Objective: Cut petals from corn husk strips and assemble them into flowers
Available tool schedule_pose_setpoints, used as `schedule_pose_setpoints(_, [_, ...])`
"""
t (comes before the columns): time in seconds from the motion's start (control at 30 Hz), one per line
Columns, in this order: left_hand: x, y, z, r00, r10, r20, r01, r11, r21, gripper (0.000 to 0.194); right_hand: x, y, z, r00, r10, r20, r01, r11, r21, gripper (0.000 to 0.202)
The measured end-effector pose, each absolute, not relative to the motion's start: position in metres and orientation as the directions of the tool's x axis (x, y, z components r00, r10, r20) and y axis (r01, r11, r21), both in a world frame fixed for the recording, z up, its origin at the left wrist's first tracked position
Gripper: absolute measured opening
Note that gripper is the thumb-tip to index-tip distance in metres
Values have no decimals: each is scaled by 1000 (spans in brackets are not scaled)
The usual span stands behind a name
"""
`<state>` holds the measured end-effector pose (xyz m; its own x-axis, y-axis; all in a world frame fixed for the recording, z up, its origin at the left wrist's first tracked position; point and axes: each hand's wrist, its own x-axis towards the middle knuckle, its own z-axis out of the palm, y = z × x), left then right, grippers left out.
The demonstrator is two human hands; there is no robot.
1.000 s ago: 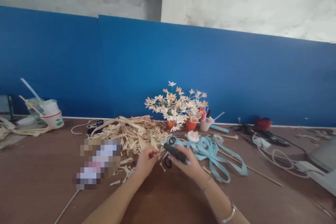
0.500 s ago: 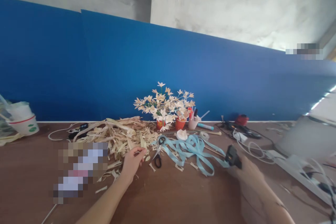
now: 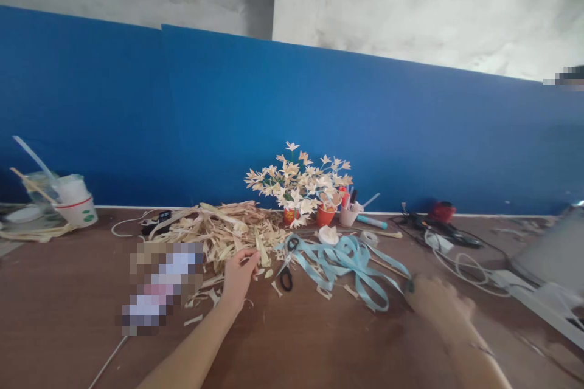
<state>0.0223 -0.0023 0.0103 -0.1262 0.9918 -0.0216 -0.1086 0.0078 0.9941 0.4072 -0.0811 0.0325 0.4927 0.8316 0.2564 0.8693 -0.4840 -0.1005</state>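
My left hand (image 3: 240,278) is closed in a pinch over the front edge of a heap of dried corn husks (image 3: 228,228). A pointed husk piece (image 3: 261,250) stands right by its fingertips; whether they grip anything is unclear. Just right of it lie scissors (image 3: 286,279) with black handles. My right hand (image 3: 435,301), smeared by motion, is closed around a black object (image 3: 409,286), of which only a small edge shows. Light blue ribbon (image 3: 347,258) lies in loops between the hands, one end reaching toward the right hand.
Husk flowers (image 3: 296,179) stand in red cups against the blue partition (image 3: 219,109). A white cup (image 3: 349,214) holds pens. Cables (image 3: 469,267) and a power strip (image 3: 542,298) lie at the right. Stacked paper cups (image 3: 78,211) stand far left; a blurred-out item (image 3: 162,285) lies front left.
The view has swung slightly left. My right hand has turned, so the black object it holds is now mostly hidden. My left hand keeps its pinch by the husks.
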Motion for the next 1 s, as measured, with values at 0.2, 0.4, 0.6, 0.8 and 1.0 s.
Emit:
schedule_pose_setpoints(0.2, [22, -2, 10, -173, 984, -34, -156, 7, 988, 32, 228, -28, 45, -127, 951, 281, 933, 211, -293, 18])
schedule_pose_setpoints(0.4, [22, 1, 4, -147, 989, -19, -185, -8, 983, 24, 162, -5, 15, -203, 951, 232, 906, 273, -324, 8])
schedule_pose_setpoints(0.6, [22, 4, 0, -153, 988, -4, -192, -26, 981, 22, 158, -4, 15, -285, 925, 249, 878, 357, -320, 13])
schedule_pose_setpoints(0.8, [21, 4, 0, -174, 985, -2, -204, -34, 978, 21, 146, 2, 13, -343, 916, 209, 885, 390, -256, 13])
schedule_pose_setpoints(1.0, [20, 2, 3, -184, 983, 10, -201, -47, 978, 21, 146, 1, 15, -304, 923, 236, 845, 376, -382, 12])
